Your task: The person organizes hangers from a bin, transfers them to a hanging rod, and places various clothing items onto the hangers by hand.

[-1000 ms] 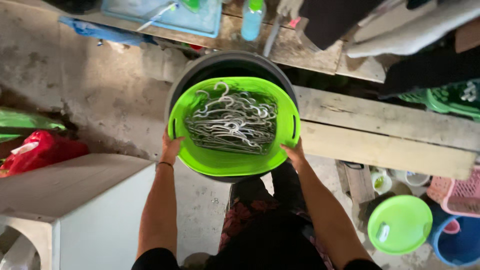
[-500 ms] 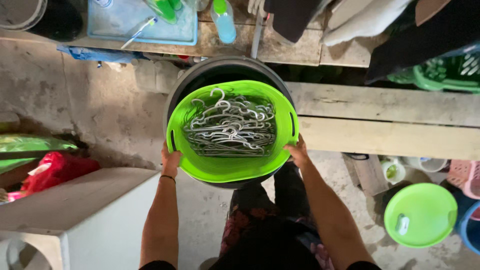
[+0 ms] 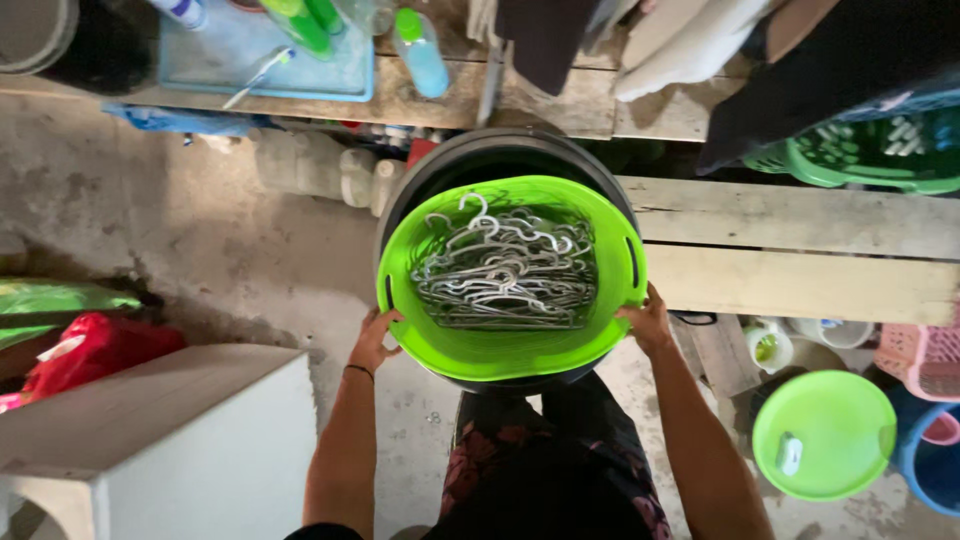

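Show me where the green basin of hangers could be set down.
Free: the wooden plank right of the green basin, and bare floor left. Crowded: shelf above, buckets by the green lid.

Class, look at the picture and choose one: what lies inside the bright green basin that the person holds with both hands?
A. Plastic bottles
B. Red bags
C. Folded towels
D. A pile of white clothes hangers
D. The green basin, gripped at its rim by the left hand and the right hand, holds a tangled pile of white clothes hangers with hooked tops.
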